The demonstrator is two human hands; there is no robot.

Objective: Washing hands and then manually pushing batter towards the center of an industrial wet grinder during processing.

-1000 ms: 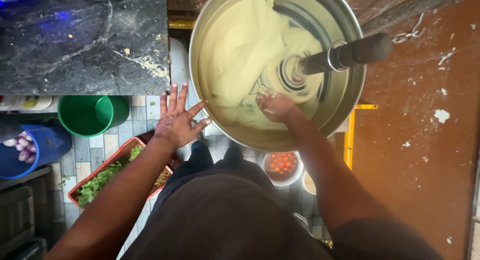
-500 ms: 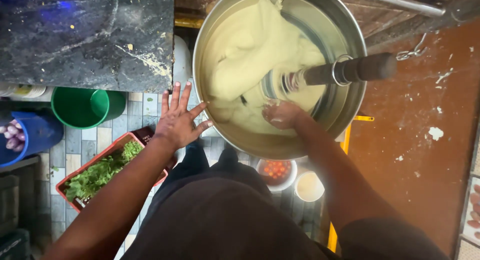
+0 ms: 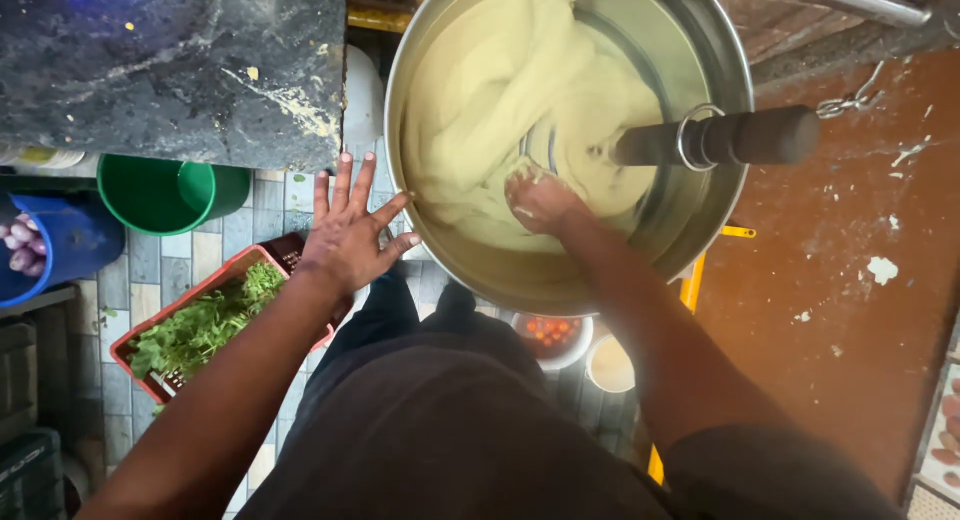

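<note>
Batter is being worked by hand inside a large steel drum.

Head view: the right hand (image 3: 540, 198) is sunk in the pale batter (image 3: 500, 100) near the dark central shaft (image 3: 720, 138), its grip curled loosely in batter with nothing solid held. The left hand (image 3: 350, 230) is spread flat and wide against the outer wall of the steel drum (image 3: 720, 40), steadying it. The step in hand is judged to be gathering batter; a scooping pull toward the rim would be called for next. Compared with the earlier frames, the drum and crate of greens (image 3: 200, 325) are shifted slightly in view; both hands are kept in place.
</note>
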